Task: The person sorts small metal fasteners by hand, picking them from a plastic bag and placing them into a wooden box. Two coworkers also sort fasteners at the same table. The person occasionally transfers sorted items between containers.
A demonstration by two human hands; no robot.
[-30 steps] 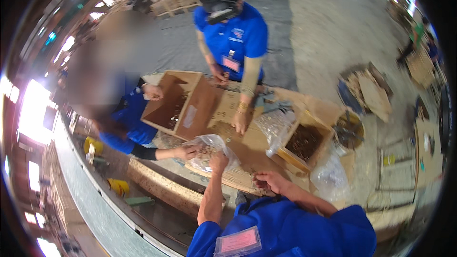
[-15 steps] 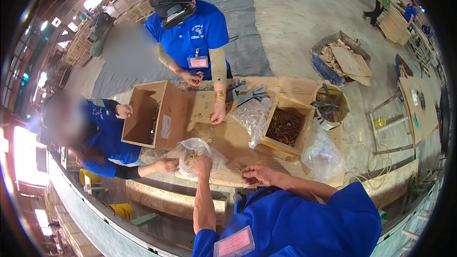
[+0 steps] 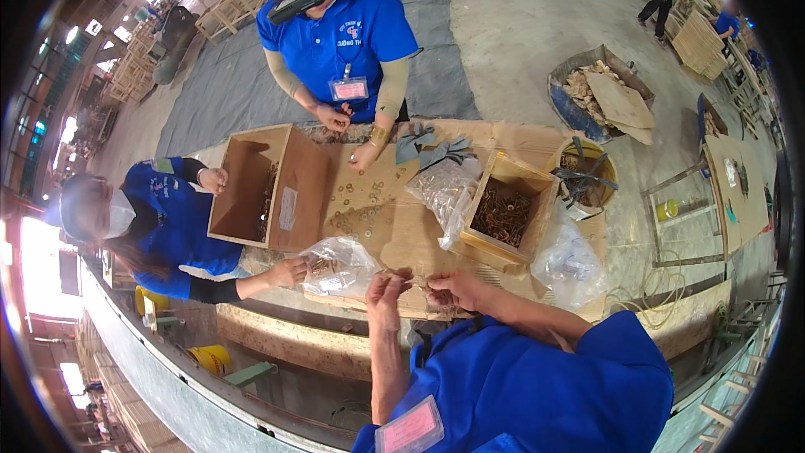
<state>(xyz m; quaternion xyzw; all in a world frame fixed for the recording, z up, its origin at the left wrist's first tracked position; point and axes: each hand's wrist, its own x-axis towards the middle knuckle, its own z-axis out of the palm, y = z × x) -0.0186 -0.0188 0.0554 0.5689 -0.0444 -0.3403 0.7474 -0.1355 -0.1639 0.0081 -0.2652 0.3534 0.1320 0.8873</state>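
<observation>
My left hand (image 3: 386,292) is closed in a pinch at the near edge of the cardboard (image 3: 401,239). Close to its right, my right hand (image 3: 457,290) is closed too, its fingertips pinched together. Small pieces seem to be between the fingers of both, too blurred to name. Left of my hands lies a clear plastic bag (image 3: 356,262) with small brass-coloured hardware in it. A co-worker's hand (image 3: 289,272) touches that bag's left side. Beyond it, flat metal washers (image 3: 350,220) lie scattered, and the co-worker opposite holds one hand (image 3: 362,156) over the cardboard.
An open wooden box (image 3: 306,189) lies on its side at left. Another wooden box (image 3: 521,245) of screw-like metal pieces stands at right, between two plastic bags (image 3: 570,264). Grey gloves (image 3: 444,151) and a yellow bucket (image 3: 599,195) are farther back.
My left hand has come out of the plastic bag and moved right, up to my right hand. The co-worker opposite has drawn the lower hand back toward the far edge.
</observation>
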